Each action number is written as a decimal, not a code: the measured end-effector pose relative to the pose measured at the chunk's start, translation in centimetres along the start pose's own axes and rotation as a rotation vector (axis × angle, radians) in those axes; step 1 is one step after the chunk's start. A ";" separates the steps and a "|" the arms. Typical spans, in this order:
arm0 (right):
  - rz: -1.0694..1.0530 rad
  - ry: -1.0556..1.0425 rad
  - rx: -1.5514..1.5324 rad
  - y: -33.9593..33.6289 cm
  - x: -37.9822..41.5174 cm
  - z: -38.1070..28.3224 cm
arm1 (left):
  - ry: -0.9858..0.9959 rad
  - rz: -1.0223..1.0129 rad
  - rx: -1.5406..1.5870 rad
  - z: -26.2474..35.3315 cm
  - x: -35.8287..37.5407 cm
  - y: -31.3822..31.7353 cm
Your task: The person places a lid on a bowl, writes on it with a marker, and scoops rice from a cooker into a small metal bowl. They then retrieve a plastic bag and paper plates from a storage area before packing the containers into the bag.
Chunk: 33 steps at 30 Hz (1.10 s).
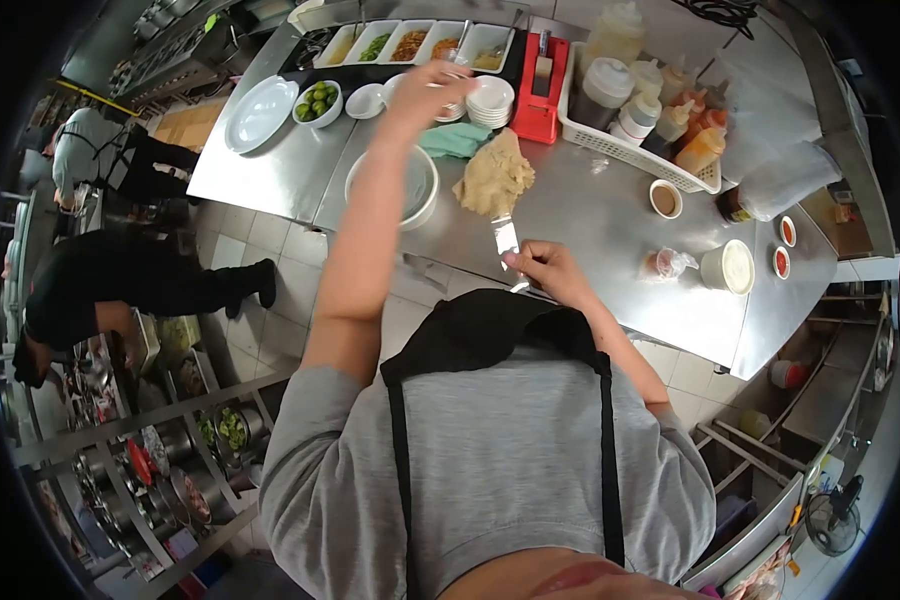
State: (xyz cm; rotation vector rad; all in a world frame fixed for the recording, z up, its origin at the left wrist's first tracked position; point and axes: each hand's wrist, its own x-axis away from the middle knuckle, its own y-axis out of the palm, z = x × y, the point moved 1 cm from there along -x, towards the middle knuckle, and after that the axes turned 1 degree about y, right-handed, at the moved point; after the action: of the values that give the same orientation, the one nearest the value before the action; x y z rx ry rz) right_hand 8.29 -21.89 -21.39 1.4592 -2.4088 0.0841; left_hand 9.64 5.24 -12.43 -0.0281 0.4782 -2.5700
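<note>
My right hand (548,268) is closed round the flat metal handle of a utensil (507,236). A large tan, lumpy mass of food (495,175) sits at its far end and hides the head. Farther up, my left hand (432,92) reaches over the counter with its fingers stretched out. Beside those fingers stand stacked small white dishes (491,97). Below my left hand lies a green cloth (457,140). My left forearm partly covers a white bowl (422,190) at the counter's near edge.
White trays of toppings (410,45) line the back. A red dispenser (541,90) adjoins a white basket (640,152) of sauce bottles. Limes fill a bowl (317,104) beside a large plate (261,114). A white tub (727,268) stands right. Two people in dark clothing (140,275) are at left.
</note>
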 end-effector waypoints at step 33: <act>-0.150 -0.275 0.940 6.7 -14.3 -0.8 | -0.608 0.103 0.360 -17.5 6.9 -10.5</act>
State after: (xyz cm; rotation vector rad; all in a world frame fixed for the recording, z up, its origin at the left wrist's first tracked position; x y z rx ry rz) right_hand 8.75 -6.36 -24.17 2.1207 -2.5766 1.1823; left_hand -3.48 16.00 -25.78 -0.6159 -0.2045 -2.3464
